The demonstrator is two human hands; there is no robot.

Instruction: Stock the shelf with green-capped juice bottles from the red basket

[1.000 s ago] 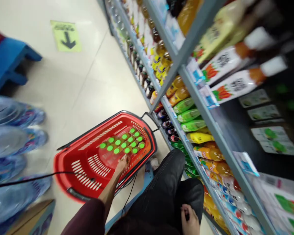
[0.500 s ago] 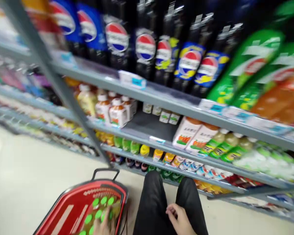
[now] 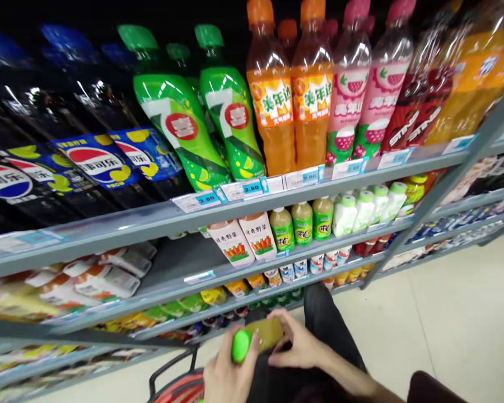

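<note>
A small bottle (image 3: 267, 333) of yellowish drink with a bright green cap lies tilted above my lap. My left hand (image 3: 229, 372) is closed round its cap end. At the other end, the fingers of my right hand (image 3: 298, 341) grip the bottle's base. Below my left hand the red shopping basket (image 3: 183, 387) shows only in part, with its black handle raised; my arm and hand hide most of its inside.
Shelves stand in front of me, with cola bottles (image 3: 105, 159), green soda bottles (image 3: 235, 112) and orange soda bottles (image 3: 271, 106) on the upper one. Lower down are carrot-print cartons (image 3: 258, 238) and green-labelled bottles (image 3: 302, 224). Pale floor (image 3: 457, 302) lies to the right.
My left hand has come up from the basket with a green-capped bottle. My right hand has moved from my lap onto the bottle. The view has turned right.
</note>
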